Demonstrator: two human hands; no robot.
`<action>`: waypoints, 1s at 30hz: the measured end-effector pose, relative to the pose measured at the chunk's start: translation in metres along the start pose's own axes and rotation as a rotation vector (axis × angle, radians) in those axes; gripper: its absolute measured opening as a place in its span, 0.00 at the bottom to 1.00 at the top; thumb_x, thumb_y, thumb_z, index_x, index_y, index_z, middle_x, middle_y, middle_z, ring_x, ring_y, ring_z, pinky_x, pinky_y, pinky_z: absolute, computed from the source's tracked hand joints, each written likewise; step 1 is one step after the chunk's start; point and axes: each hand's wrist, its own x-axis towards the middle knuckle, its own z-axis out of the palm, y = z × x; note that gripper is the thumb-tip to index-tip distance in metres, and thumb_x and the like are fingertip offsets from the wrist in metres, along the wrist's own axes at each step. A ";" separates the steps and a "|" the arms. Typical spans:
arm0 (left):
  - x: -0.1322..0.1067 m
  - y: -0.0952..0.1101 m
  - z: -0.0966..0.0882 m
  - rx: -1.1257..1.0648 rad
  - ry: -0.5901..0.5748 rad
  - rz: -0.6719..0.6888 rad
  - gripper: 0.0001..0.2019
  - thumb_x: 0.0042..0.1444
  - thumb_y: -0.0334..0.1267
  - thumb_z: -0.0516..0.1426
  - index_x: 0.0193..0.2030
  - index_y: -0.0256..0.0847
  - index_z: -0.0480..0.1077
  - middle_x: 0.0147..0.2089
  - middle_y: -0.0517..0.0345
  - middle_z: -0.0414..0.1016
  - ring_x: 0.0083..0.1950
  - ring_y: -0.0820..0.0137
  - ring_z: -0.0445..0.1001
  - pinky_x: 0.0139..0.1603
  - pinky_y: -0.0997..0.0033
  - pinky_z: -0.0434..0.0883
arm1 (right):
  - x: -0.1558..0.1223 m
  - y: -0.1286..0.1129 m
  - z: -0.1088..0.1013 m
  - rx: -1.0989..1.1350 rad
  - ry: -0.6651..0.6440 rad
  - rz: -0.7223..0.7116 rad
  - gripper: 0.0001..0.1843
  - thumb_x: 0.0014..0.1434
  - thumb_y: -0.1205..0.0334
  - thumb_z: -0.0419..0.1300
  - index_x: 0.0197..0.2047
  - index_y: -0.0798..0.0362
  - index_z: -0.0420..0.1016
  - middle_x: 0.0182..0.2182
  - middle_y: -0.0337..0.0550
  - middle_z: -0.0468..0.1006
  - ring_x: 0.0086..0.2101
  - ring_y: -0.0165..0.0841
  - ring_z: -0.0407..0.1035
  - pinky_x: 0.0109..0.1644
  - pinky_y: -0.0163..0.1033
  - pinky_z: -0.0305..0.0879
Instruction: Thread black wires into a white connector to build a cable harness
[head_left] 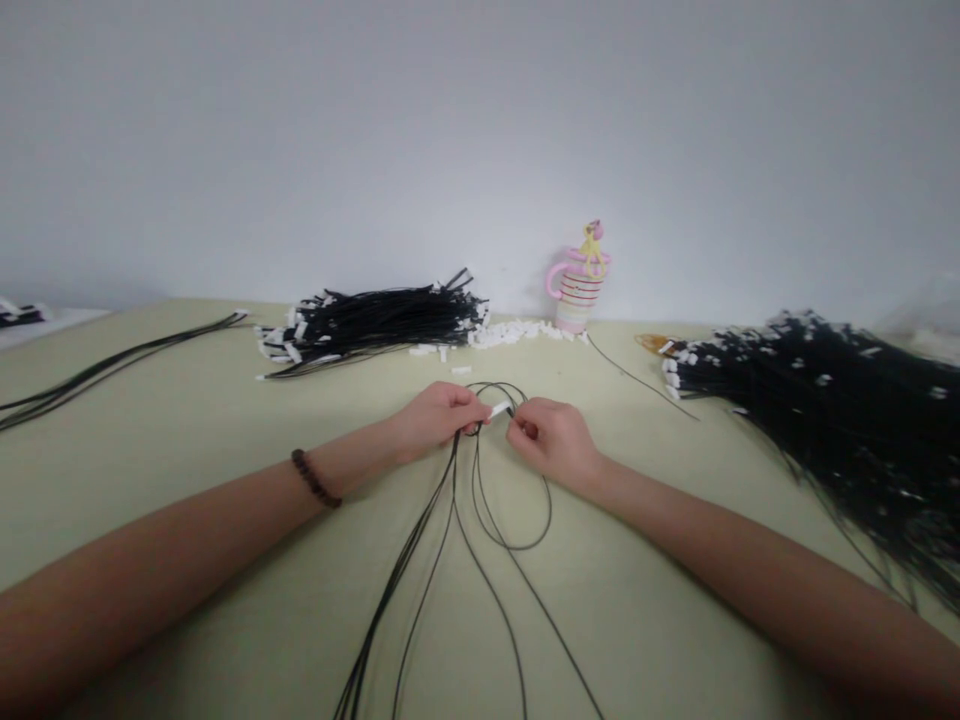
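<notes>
My left hand is closed in a pinch on a small white connector and several thin black wires that trail toward me across the table. My right hand is closed just right of it, pinching the end of a black wire at the connector's tip. One wire forms a loop on the table below both hands. A bead bracelet sits on my left wrist.
A bundle of black wires with white ends lies at the back, loose white connectors beside it. A pink striped cup stands by the wall. A big heap of black wires fills the right. More wires lie far left.
</notes>
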 end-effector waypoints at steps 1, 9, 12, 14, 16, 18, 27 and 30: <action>0.001 -0.001 0.000 0.000 -0.006 0.005 0.13 0.45 0.46 0.55 0.25 0.35 0.68 0.18 0.64 0.60 0.17 0.81 0.52 0.17 0.77 0.46 | 0.000 0.001 0.000 -0.011 0.019 -0.025 0.09 0.52 0.64 0.51 0.22 0.56 0.65 0.23 0.41 0.65 0.26 0.27 0.59 0.30 0.32 0.53; 0.002 -0.002 -0.002 -0.005 -0.041 0.014 0.12 0.46 0.44 0.55 0.24 0.35 0.67 0.18 0.64 0.60 0.17 0.81 0.51 0.17 0.78 0.46 | 0.001 0.004 0.003 0.145 0.035 -0.229 0.06 0.54 0.69 0.48 0.28 0.57 0.65 0.44 0.49 0.66 0.44 0.33 0.62 0.48 0.37 0.60; 0.001 -0.002 -0.002 0.002 -0.043 0.009 0.13 0.47 0.44 0.54 0.24 0.35 0.67 0.18 0.64 0.60 0.17 0.81 0.51 0.17 0.77 0.45 | 0.001 0.003 0.003 0.131 0.017 -0.221 0.07 0.55 0.69 0.48 0.30 0.56 0.65 0.43 0.49 0.67 0.43 0.33 0.62 0.48 0.39 0.61; 0.001 -0.001 -0.002 0.007 -0.043 0.010 0.13 0.47 0.45 0.54 0.25 0.35 0.68 0.18 0.64 0.60 0.17 0.81 0.51 0.17 0.77 0.45 | 0.000 0.002 0.003 0.128 0.014 -0.215 0.07 0.55 0.69 0.47 0.30 0.57 0.65 0.43 0.49 0.66 0.43 0.33 0.62 0.47 0.39 0.61; 0.000 0.000 -0.002 0.009 -0.046 0.009 0.14 0.47 0.45 0.54 0.25 0.35 0.68 0.18 0.63 0.60 0.17 0.81 0.51 0.17 0.77 0.45 | 0.000 0.002 0.003 0.141 0.013 -0.215 0.07 0.55 0.69 0.47 0.30 0.57 0.65 0.42 0.50 0.66 0.42 0.33 0.62 0.47 0.38 0.62; 0.000 0.001 -0.001 0.010 -0.045 0.004 0.13 0.47 0.45 0.54 0.24 0.35 0.68 0.18 0.63 0.60 0.17 0.81 0.51 0.17 0.77 0.45 | 0.001 0.002 0.003 0.159 0.015 -0.216 0.07 0.55 0.70 0.47 0.30 0.57 0.65 0.42 0.50 0.66 0.42 0.32 0.62 0.46 0.38 0.62; 0.003 0.001 -0.004 -0.123 0.053 -0.050 0.12 0.45 0.43 0.56 0.22 0.35 0.65 0.17 0.64 0.59 0.17 0.81 0.52 0.16 0.78 0.47 | 0.002 0.005 0.006 0.204 0.175 -0.126 0.07 0.54 0.66 0.52 0.30 0.57 0.70 0.43 0.50 0.61 0.40 0.30 0.61 0.45 0.37 0.61; 0.006 0.007 -0.013 -0.257 0.061 -0.074 0.11 0.44 0.41 0.57 0.21 0.35 0.64 0.17 0.65 0.57 0.17 0.82 0.51 0.15 0.79 0.45 | 0.003 0.009 0.007 0.236 0.223 -0.032 0.09 0.54 0.62 0.54 0.31 0.56 0.74 0.35 0.47 0.63 0.35 0.30 0.60 0.39 0.37 0.61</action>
